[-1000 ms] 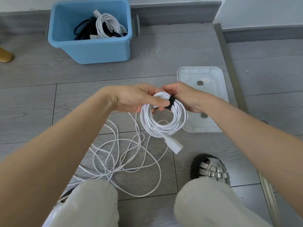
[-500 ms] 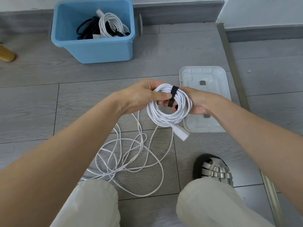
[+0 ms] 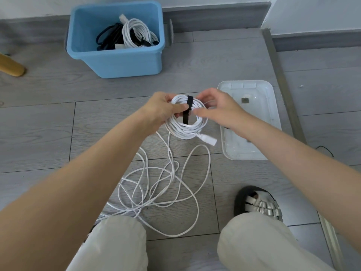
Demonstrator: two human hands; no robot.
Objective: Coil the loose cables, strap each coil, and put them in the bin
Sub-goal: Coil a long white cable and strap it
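Left hand [image 3: 166, 110] grips white coil [image 3: 186, 122], held well short of bin [image 3: 117, 61]. Right hand [image 3: 216, 110] apparently pinches black strap [image 3: 187, 109]; contact unclear. Risk: loose strap tail lets coil unwind.

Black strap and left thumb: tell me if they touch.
Touching. The head view shows the left hand with its thumb pressed across the black strap on the white coil.
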